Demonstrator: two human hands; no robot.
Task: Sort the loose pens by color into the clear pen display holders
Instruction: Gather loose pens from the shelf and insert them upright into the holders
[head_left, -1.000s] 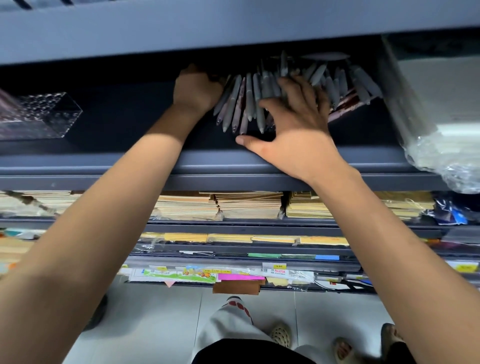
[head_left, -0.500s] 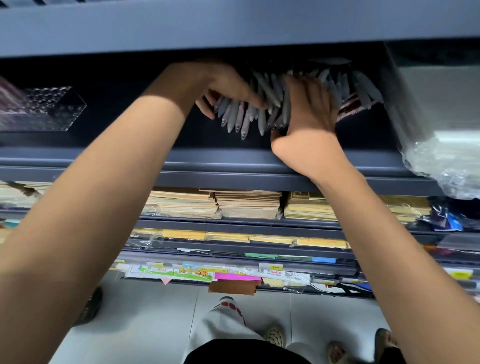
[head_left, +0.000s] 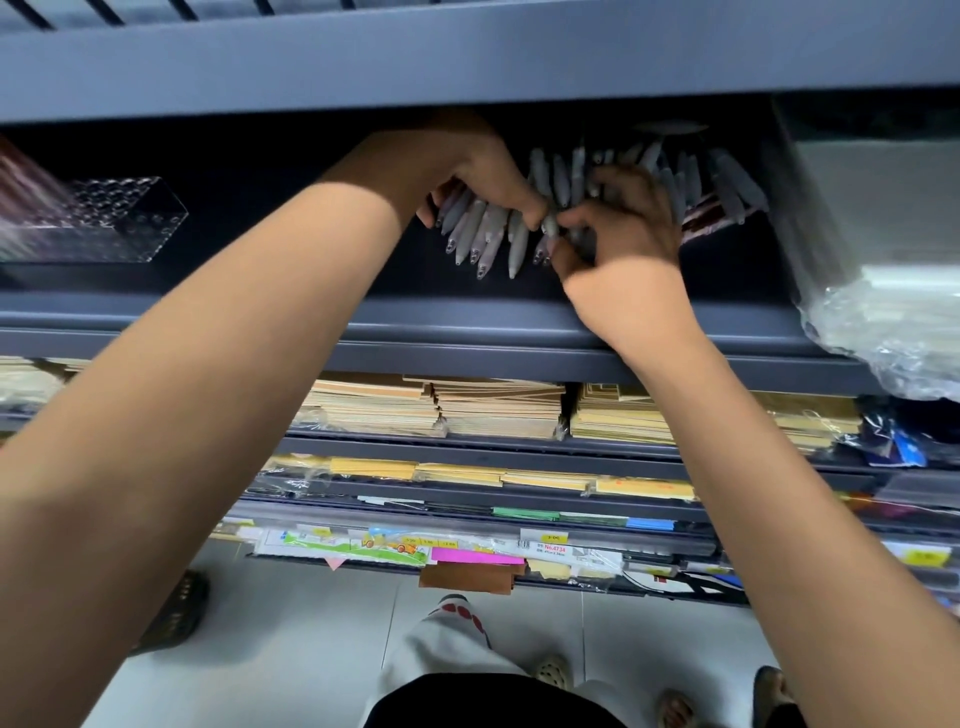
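Dark shelf (head_left: 208, 312), with a clear holder (head_left: 119, 228) at far left, well apart from the heap of grey pens (head_left: 483, 234) mid-shelf. Gripping a fanned bunch of them, the left hand (head_left: 467, 166); just beside it, pinching pens from the same heap, the right hand (head_left: 623, 234).

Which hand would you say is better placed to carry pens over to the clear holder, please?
Probably the left hand: it grips a bundle of grey pens, and the clear holder sits on its side.
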